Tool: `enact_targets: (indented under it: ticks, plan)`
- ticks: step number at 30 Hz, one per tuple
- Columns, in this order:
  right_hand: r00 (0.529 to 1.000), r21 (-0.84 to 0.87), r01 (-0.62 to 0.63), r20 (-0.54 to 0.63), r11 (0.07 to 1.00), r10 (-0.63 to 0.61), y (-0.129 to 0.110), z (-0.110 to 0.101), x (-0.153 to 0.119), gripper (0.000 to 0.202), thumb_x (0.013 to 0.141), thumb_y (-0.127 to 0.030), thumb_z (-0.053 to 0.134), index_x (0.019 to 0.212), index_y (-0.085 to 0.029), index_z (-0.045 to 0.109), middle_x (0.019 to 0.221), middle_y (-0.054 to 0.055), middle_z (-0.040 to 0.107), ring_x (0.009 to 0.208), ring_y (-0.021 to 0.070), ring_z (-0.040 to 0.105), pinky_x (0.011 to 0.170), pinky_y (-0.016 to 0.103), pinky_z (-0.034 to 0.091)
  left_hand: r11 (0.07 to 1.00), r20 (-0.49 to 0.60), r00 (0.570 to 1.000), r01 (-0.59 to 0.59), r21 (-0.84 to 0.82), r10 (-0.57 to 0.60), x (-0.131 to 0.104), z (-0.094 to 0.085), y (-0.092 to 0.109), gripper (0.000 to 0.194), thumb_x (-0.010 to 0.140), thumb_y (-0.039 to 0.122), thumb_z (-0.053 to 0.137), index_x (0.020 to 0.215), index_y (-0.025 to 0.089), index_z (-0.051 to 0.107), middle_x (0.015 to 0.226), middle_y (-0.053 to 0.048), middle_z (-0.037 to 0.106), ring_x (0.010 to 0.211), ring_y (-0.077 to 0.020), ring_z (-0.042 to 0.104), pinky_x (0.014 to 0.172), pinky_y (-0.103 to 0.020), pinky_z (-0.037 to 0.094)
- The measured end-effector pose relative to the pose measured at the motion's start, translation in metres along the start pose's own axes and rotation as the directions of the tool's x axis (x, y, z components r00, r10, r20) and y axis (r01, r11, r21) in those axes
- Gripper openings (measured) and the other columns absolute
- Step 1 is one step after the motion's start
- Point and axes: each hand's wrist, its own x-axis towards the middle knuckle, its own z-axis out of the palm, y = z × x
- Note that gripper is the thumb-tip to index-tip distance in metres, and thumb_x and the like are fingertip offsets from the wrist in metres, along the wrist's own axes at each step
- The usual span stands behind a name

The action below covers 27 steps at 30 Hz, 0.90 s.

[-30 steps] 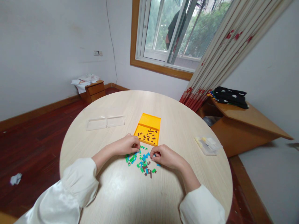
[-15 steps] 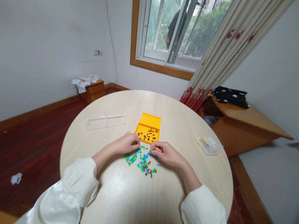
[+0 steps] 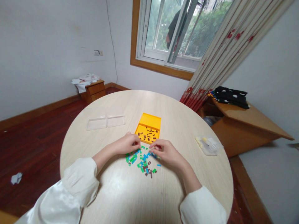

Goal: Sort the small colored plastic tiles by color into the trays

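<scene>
A yellow open box (image 3: 151, 119) with several brown pieces in its near half lies on the round table (image 3: 116, 193). Below it is a loose pile of green, blue and brown bricks (image 3: 145, 162). My left hand (image 3: 130, 143) rests at the pile's upper left, beside the box's near left corner, its fingers curled together; what they hold, if anything, is hidden. My right hand (image 3: 163, 150) is over the pile's upper right, near the box's near right corner, with thumb and forefinger apart and nothing visible between them.
A clear two-part case (image 3: 106, 122) lies at the table's left. On the right sits a clear container (image 3: 207, 145) with pale yellow pieces. Beyond the table are a tilted wooden cabinet (image 3: 247, 124) and a small drawer unit (image 3: 95, 90).
The thumb and forefinger of my right hand have parted, and the hand has shifted slightly up. One more brown piece shows in the yellow box. My left hand has barely moved.
</scene>
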Motion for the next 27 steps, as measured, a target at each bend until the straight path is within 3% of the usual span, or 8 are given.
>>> enact_targets:
  ticks: [3,6,12,27]
  plan:
    - [0.971,-0.037,0.035,0.238,0.999,-0.025,-0.0072,-0.0010,-0.0059,0.011,0.069,-0.014,0.064,0.078,-0.016,0.070,0.071,0.001,0.060,0.066,0.0114,0.051,0.062,0.023,0.039,1.000,-0.003,1.000,0.000,-0.008,0.000,0.0001,0.0004,-0.0010,0.014,0.082,0.020,0.055,0.074,0.014,0.065,0.076,-0.003,0.067,0.071,-0.0139,0.058,0.080,-0.031,0.038]
    - [0.949,-0.113,0.056,0.313,0.992,-0.018,-0.0094,-0.0015,-0.0066,0.014,0.066,-0.013,0.067,0.079,-0.016,0.071,0.075,0.001,0.062,0.067,0.0111,0.052,0.063,0.022,0.039,1.000,-0.003,1.000,-0.004,-0.012,0.004,0.0004,0.0007,-0.0018,0.014,0.082,0.020,0.056,0.074,0.014,0.066,0.074,-0.003,0.066,0.069,-0.0131,0.057,0.076,-0.029,0.039]
    - [0.942,-0.260,0.069,0.335,0.963,0.023,-0.0089,-0.0009,-0.0047,0.017,0.063,-0.014,0.071,0.080,-0.018,0.072,0.071,0.000,0.063,0.064,0.0107,0.052,0.059,0.021,0.037,1.000,-0.003,1.000,-0.003,0.016,0.003,0.0009,0.0012,-0.0020,0.013,0.081,0.019,0.057,0.073,0.014,0.066,0.072,-0.002,0.065,0.068,-0.0123,0.057,0.076,-0.028,0.038]
    - [0.954,-0.263,0.101,0.298,0.959,-0.019,-0.0114,0.0054,-0.0085,0.017,0.065,-0.008,0.058,0.073,-0.018,0.071,0.066,-0.001,0.065,0.058,0.0091,0.051,0.055,0.020,0.034,1.000,-0.011,1.000,-0.005,0.014,0.005,0.0011,0.0024,-0.0043,0.013,0.081,0.018,0.056,0.073,0.014,0.067,0.072,-0.002,0.066,0.066,-0.0120,0.056,0.074,-0.027,0.039]
